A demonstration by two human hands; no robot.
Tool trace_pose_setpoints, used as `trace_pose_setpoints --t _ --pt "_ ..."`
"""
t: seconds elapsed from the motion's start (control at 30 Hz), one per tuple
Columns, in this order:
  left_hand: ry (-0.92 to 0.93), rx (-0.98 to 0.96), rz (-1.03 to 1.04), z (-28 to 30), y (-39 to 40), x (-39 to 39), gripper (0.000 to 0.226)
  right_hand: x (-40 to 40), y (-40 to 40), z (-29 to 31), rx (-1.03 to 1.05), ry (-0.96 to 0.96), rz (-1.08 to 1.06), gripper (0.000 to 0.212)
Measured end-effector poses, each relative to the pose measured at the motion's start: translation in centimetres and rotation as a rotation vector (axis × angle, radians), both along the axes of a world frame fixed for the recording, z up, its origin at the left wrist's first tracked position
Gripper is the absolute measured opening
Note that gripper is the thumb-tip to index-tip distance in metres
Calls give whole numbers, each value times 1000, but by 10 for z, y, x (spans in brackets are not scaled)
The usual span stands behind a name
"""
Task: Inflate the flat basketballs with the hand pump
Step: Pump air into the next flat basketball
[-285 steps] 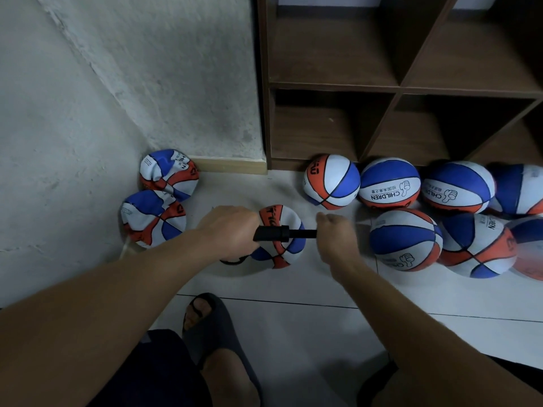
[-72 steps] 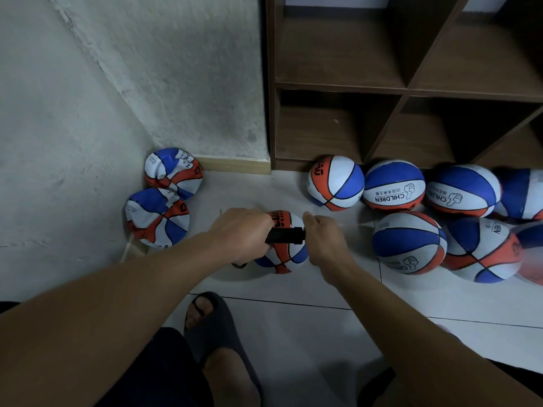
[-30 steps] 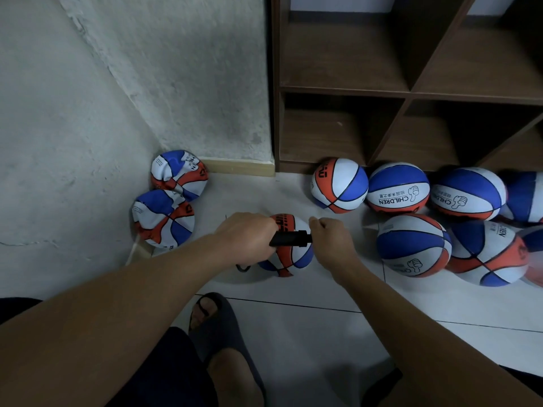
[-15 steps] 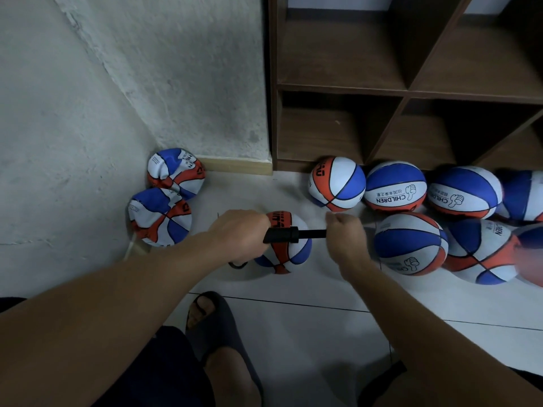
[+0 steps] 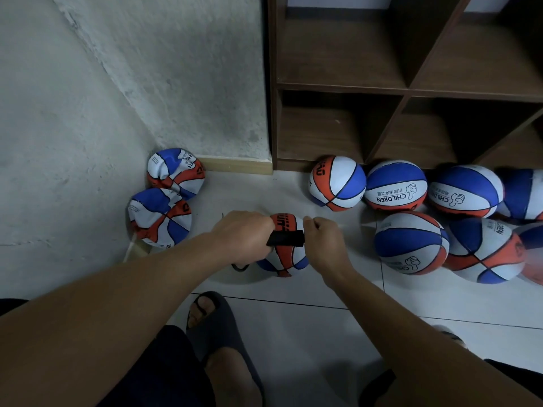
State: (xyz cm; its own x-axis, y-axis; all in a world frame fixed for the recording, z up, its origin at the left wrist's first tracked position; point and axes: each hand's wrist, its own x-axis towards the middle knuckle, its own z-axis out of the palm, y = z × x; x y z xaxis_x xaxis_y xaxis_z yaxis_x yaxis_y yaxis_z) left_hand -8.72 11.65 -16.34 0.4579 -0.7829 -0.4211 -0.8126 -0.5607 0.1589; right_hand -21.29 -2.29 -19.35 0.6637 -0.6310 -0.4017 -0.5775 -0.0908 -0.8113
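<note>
Roughly midway: both hands clench the pump over 1 ball; 2 crumpled balls wait at left, several round ones at right.

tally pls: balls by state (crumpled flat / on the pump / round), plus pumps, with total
Crumpled flat basketballs by the wall: 2
Basketball on the hand pump, left hand and right hand on the pump: 1
Round basketballs by the shelf, counting those cut off at the frame edge: 7
Hand pumps: 1
Total: 11
</note>
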Motion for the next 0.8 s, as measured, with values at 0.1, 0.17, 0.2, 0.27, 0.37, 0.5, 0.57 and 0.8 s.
trace_pose_setpoints --t 0.1,0.17,0.2,0.27,0.37,0.5,0.57,0.8 --pt "40 -13 9 -2 1 -1 31 -3 -7 2 7 58 32 46" --pt "56 -11 26 -3 3 3 28 -5 -21 1 24 83 0 45" --pt "53 -7 38 -4 5 6 26 -8 -31 0 39 91 -40 42" --pt "37 11 67 -5 10 14 24 -14 -55 -3 77 115 -122 34" --pt "28 35 92 -7 15 23 23 -24 -82 -4 184 137 -157 29" --pt "21 47 57 -7 12 22 22 -20 -80 -1 177 143 -164 27" --pt "-15 33 38 -5 9 18 23 -14 -64 3 120 141 -135 30" --pt "-32 -6 15 -6 1 8 22 -7 -12 18 45 12 36 40"
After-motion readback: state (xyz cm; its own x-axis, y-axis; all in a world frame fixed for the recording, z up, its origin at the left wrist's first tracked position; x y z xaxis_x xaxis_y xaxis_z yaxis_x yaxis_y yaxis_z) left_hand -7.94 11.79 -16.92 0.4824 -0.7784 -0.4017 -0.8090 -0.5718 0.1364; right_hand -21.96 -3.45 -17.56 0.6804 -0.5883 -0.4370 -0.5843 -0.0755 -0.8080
